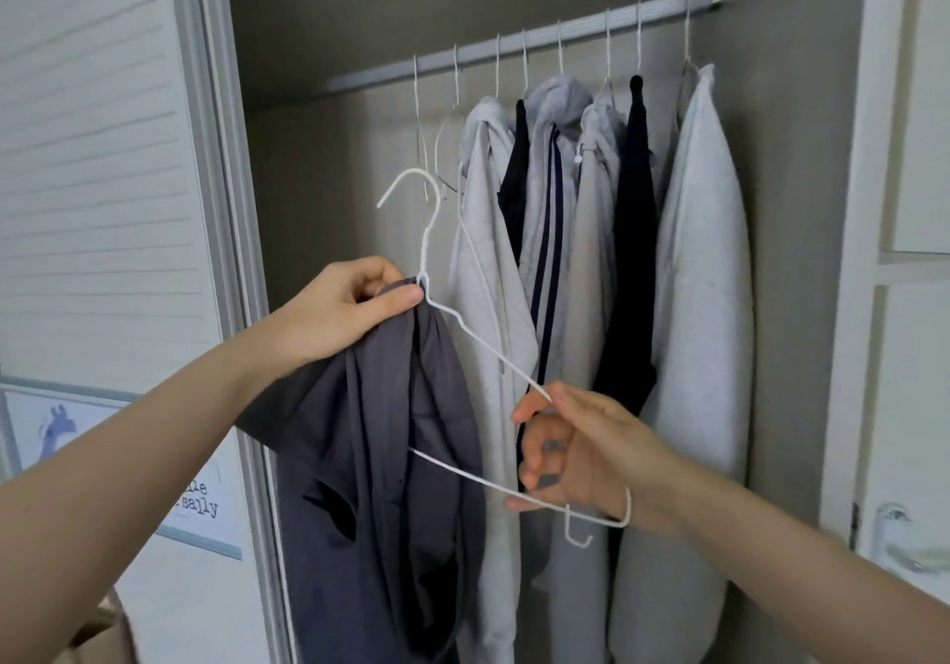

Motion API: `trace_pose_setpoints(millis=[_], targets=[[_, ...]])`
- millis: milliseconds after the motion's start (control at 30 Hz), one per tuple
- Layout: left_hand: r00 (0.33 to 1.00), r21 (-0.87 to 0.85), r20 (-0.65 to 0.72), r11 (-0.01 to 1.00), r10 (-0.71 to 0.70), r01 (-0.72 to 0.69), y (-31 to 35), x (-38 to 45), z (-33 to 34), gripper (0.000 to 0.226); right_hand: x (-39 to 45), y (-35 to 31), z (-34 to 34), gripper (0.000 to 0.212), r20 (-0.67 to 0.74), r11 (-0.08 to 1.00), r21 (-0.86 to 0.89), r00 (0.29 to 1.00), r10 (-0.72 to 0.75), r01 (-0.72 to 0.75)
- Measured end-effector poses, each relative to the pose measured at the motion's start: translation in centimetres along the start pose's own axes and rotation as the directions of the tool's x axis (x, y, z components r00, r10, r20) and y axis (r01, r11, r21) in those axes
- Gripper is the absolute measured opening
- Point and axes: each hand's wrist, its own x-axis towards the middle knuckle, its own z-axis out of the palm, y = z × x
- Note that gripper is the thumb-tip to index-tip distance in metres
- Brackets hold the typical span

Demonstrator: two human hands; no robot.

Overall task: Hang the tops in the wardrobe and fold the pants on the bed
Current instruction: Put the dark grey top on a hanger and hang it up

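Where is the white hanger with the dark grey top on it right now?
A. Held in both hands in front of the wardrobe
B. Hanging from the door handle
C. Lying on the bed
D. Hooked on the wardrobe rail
A: the left hand pinches the white hanger at its neck along with the dark grey top, the right hand grips its far end, and its hook is clear of the rail.

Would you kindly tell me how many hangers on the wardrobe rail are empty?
2, both at the rail's left end: one bare hanger leftmost, another beside it. Six more hooks carry clothes; a hidden empty one among those is unlikely.
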Motion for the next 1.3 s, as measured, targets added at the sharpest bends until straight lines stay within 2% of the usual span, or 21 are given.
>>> trace_pose_setpoints(millis=[233, 300, 333, 367, 400, 433, 467, 500, 567, 633, 700, 767, 833, 933, 967, 1033, 1100, 1133, 1200, 1267, 1300], targets=[[0.997, -0.055, 0.080, 0.998, -0.006, 0.010, 0.2, -0.7, 0.6, 0.019, -0.3, -1.3, -2.8, 0.042, 0.014, 0.987, 0.063, 0.989, 0.149, -0.150], [0.998, 0.003, 0.054, 1.000, -0.021, 0.021, -0.1, -0.8, 0.8, 0.015, -0.1, -1.6, -2.9, 0.039, -0.134, 0.980, -0.025, 0.972, 0.194, -0.199], [0.999, 0.037, 0.024, 0.999, -0.037, 0.037, -0.3, -0.8, 1.0, 0.015, 0.1, -1.7, -2.8, 0.036, -0.257, 0.962, -0.204, 0.958, 0.128, -0.184], [0.998, 0.049, -0.010, 0.997, -0.063, 0.063, -0.5, -0.9, 1.1, 0.016, 0.4, -1.7, -2.7, 0.029, -0.379, 0.853, -0.497, 0.924, -0.050, -0.158], [0.994, 0.035, -0.046, 0.995, -0.096, 0.097, -0.7, -1.0, 1.2, 0.017, 0.8, -1.7, -2.6, 0.018, -0.414, 0.606, -0.781, 0.852, -0.319, -0.153], [0.989, 0.003, -0.086, 0.992, -0.124, 0.125, -0.8, -1.1, 1.3, 0.018, 1.0, -1.4, -2.3, 0.014, -0.346, 0.304, -0.931, 0.758, -0.553, -0.203], [0.982, -0.030, -0.118, 0.989, -0.148, 0.146, -0.8, -1.1, 1.3, 0.020, 1.1, -0.8, -1.8, 0.029, -0.247, 0.065, -0.956, 0.664, -0.706, -0.286], [0.976, -0.054, -0.140, 0.986, -0.166, 0.160, -0.8, -1.1, 1.3, 0.021, 1.0, -0.3, -1.1, 0.043, -0.164, -0.063, -0.938, 0.597, -0.785, -0.341], [0.970, -0.085, -0.156, 0.980, -0.189, 0.177, -0.7, -1.2, 1.0, 0.024, 0.7, 0.3, 0.0, 0.054, -0.021, -0.205, -0.905, 0.519, -0.854, -0.374], [0.960, -0.158, -0.177, 0.969, -0.218, 0.191, -0.5, -1.3, 0.8, 0.024, 0.6, 1.0, 1.2, 0.048, 0.109, -0.324, -0.889, 0.537, -0.837, -0.325], [0.933, -0.303, -0.221, 0.930, -0.282, 0.209, -0.1, -1.2, 0.7, 0.022, 0.6, 2.4, 2.4, 0.039, 0.117, -0.248, -0.963, 0.657, -0.745, -0.109], [0.907, -0.444, -0.236, 0.869, -0.348, 0.218, 0.5, -1.1, 0.6, 0.022, 0.9, 4.4, 3.7, 0.036, 0.026, 0.019, -0.999, 0.847, -0.532, 0.043], [0.897, -0.561, -0.211, 0.800, -0.389, 0.215, 1.1, -1.0, 0.6, 0.020, 1.9, 6.3, 4.4, 0.041, -0.090, 0.354, -0.935, 0.960, -0.266, 0.010], [0.895, -0.666, -0.162, 0.715, -0.417, 0.213, 1.9, -0.9, 0.9, 0.024, 3.6, 7.4, 4.7, 0.054, -0.095, 0.713, -0.697, 0.995, 0.009, -0.073], [0.893, -0.677, -0.156, 0.704, -0.423, 0.215, 2.0, -0.9, 0.9, 0.028, 4.0, 7.4, 4.8, 0.059, -0.041, 0.765, -0.637, 0.995, 0.087, -0.093], [0.885, -0.685, -0.155, 0.693, -0.439, 0.224, 2.0, -1.0, 0.7, 0.031, 4.0, 7.7, 5.0, 0.061, 0.099, 0.749, -0.648, 0.960, 0.263, -0.138], [0.876, -0.706, -0.162, 0.673, -0.455, 0.219, 1.4, -1.3, 0.0, 0.029, 3.2, 8.0, 4.9, 0.061, 0.142, 0.571, -0.810, 0.899, 0.414, -0.135], [0.874, -0.710, -0.166, 0.670, -0.457, 0.215, 1.0, -1.5, -0.5, 0.028, 2.8, 8.1, 4.4, 0.058, 0.113, 0.413, -0.907, 0.897, 0.427, -0.083], [0.875, -0.642, -0.199, 0.733, -0.441, 0.223, -0.6, -2.3, -1.7, 0.030, 2.0, 7.5, 2.7, 0.049, 0.101, 0.004, -0.994, 0.947, 0.306, 0.105], [0.883, -0.473, -0.251, 0.846, -0.396, 0.246, -2.6, -3.4, -2.8, 0.036, 1.5, 6.0, 0.7, 0.059, 0.151, -0.385, -0.901, 0.977, 0.151, 0.199], [0.892, -0.384, -0.257, 0.887, -0.371, 0.257, -3.5, -4.1, -3.2, 0.038, 1.4, 4.9, -0.1, 0.064, 0.162, -0.503, -0.843, 0.982, 0.102, 0.191]])
